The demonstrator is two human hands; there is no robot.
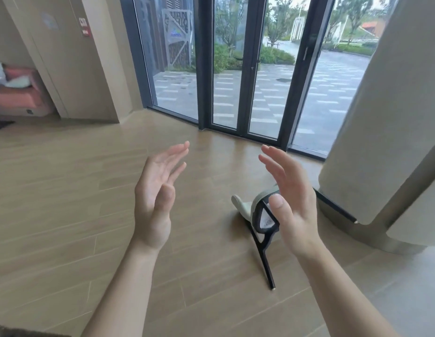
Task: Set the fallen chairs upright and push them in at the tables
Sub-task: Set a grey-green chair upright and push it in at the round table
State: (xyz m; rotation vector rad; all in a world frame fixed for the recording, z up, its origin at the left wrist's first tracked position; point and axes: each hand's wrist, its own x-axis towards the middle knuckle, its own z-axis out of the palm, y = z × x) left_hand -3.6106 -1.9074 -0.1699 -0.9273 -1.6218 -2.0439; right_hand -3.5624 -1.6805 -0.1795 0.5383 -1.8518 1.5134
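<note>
Left hand (155,198): held up released, palm turned inward, fingers straight and slightly spread, nothing gripped. Right hand (289,203): likewise released, palm facing the left one, fingers straight, thumb extended, nothing gripped. Both forearms are bare. The right hand is seen on the pillar side, the left further out from the pillar (381,117).

The chair (256,215) is found tipped over on the floor (90,215), near the pillar base, on the side away from it. The chair's upper part is overlapped by the right hand in view; no hold on it is seen. Chair build: pale padded seat shell, curved grey edge, thin straight black leg with a small pale foot cap, pointed away from the pillar base toward the camera.

Floor: matte wood-look planks laid in long strips. Pillar: pale, smooth, rounded, with a thin black skirting strip (335,205) at its foot.

Glass doors (245,69) in dark metal frames are set behind the pillar, running away from it; striped paving and shrubs are seen through the glass. A pink upholstered sofa (17,93) is placed well apart from the pillar, at the far side of the room.
</note>
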